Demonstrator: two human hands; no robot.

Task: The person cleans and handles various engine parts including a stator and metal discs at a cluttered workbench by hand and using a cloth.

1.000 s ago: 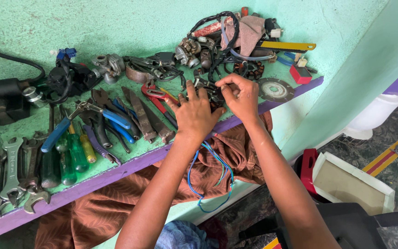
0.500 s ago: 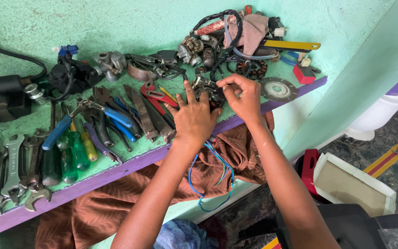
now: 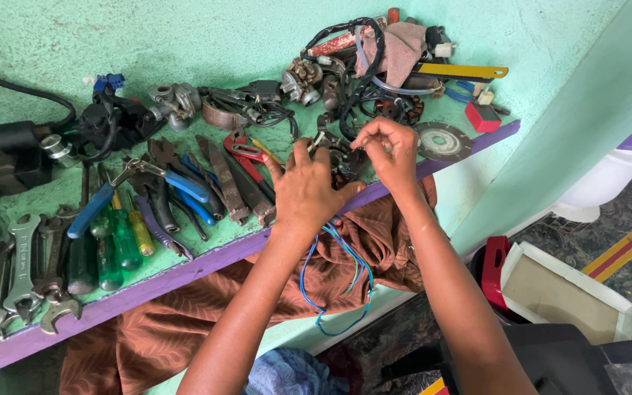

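Both my hands work on a small dark metal part with copper coils (image 3: 343, 159) at the front of a green shelf (image 3: 206, 241). My left hand (image 3: 303, 192) cups it from the left, fingers bent around it. My right hand (image 3: 389, 151) pinches its top from the right. Blue, red and green wires (image 3: 330, 281) hang from the part below my left wrist, over a brown cloth (image 3: 184, 322). Much of the part is hidden by my fingers.
Pliers with blue handles (image 3: 177, 186), green screwdrivers (image 3: 115, 238) and spanners (image 3: 20, 263) lie left of my hands. A round metal disc (image 3: 442, 141), a yellow-handled tool (image 3: 462, 71) and tangled black cables (image 3: 352, 80) lie behind. A white box (image 3: 565, 292) stands on the floor, right.
My hands stay on the same part at the shelf's front. The right hand's fingers have shifted slightly on its top. The view has drifted a little.
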